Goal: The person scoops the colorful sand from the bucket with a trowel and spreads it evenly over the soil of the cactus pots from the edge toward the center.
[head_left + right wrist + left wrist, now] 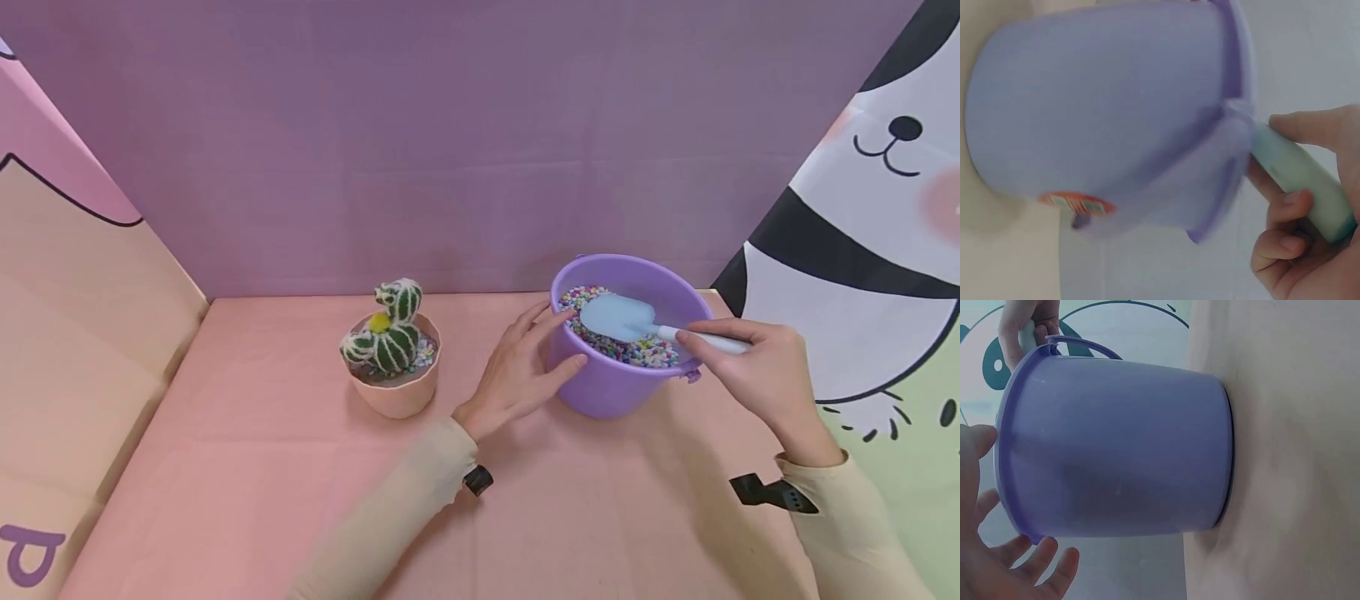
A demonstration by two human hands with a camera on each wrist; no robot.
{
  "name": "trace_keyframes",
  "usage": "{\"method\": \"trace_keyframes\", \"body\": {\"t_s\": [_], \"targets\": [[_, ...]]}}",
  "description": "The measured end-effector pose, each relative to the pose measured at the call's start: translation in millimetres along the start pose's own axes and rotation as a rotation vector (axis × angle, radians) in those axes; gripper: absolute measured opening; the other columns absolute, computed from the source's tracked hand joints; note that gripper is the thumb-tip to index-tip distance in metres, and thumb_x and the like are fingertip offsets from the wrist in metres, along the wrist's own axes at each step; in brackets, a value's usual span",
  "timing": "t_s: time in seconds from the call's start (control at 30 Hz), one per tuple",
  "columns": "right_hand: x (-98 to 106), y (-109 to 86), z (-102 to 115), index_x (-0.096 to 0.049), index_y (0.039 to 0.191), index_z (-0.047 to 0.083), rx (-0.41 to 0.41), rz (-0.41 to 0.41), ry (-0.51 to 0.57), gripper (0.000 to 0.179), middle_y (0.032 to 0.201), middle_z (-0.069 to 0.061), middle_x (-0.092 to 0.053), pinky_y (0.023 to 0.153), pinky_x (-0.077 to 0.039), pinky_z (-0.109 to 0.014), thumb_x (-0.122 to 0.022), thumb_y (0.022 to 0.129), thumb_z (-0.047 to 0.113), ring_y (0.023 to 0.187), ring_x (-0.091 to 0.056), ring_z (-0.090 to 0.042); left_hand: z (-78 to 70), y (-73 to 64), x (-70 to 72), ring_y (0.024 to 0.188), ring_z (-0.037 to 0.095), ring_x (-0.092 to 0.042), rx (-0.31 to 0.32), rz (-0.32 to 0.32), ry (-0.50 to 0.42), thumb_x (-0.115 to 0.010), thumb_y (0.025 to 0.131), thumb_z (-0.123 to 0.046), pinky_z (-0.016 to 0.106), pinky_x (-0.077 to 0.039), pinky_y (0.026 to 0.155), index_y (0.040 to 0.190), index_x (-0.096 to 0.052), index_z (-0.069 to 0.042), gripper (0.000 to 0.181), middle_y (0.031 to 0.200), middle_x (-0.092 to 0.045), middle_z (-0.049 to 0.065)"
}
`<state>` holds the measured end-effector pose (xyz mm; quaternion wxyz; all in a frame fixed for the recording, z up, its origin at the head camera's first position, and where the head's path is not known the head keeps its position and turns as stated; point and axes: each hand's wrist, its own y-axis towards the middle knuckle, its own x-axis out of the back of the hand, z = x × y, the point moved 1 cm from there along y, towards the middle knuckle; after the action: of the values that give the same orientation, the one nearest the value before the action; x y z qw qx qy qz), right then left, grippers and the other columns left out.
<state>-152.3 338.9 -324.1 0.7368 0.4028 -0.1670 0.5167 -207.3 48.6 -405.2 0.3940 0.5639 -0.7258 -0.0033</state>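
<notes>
A purple bucket [611,392] stands upright on the pink surface, part filled with small multicoloured beads [645,352]. My right hand [757,367] grips the pale handle of a small light-blue garden trowel [618,317], its blade over the beads inside the bucket. In the right wrist view the thumb and curled fingers hold that handle [1304,181] beside the rim. My left hand [521,375] is at the bucket's left side with spread fingers, touching near the rim. The left wrist view shows its loosely bent fingers [1041,559] along the rim.
A potted cactus [393,346] with a yellow flower sits left of my left hand, in a peach pot [397,398]. A purple backdrop [450,150] rises behind, and a panda-print panel [862,275] stands at the right. The bucket's handle [1172,169] hangs down its side.
</notes>
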Motion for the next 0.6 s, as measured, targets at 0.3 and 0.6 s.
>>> {"method": "trace_keyframes", "body": {"t_s": [0.3,0.6], "targets": [[28.3,5.4,-3.3,-0.087,0.104,0.013,-0.030,0.089,-0.186,0.031,0.072,0.052,-0.056,0.057,-0.042,-0.021,-0.084,0.090,0.041,0.070,-0.052,0.014,-5.6,6.4,1.6,0.155,0.027,-0.043,0.016,-0.014,-0.001,-0.068,0.101,-0.048,0.052,-0.041,0.123,0.146,-0.066,-0.024,0.051,0.173,-0.037,0.002],[37.3,16.5,11.5,-0.086,0.104,0.010,-0.003,0.145,-0.363,0.034,0.082,-0.005,-0.081,0.055,-0.041,-0.027,-0.080,0.092,0.040,0.074,-0.060,-0.007,-6.7,7.9,4.2,0.155,0.026,-0.044,0.028,-0.014,-0.010,-0.071,0.099,-0.046,0.051,-0.041,0.124,0.141,-0.070,-0.023,0.047,0.170,-0.042,0.003]]}}
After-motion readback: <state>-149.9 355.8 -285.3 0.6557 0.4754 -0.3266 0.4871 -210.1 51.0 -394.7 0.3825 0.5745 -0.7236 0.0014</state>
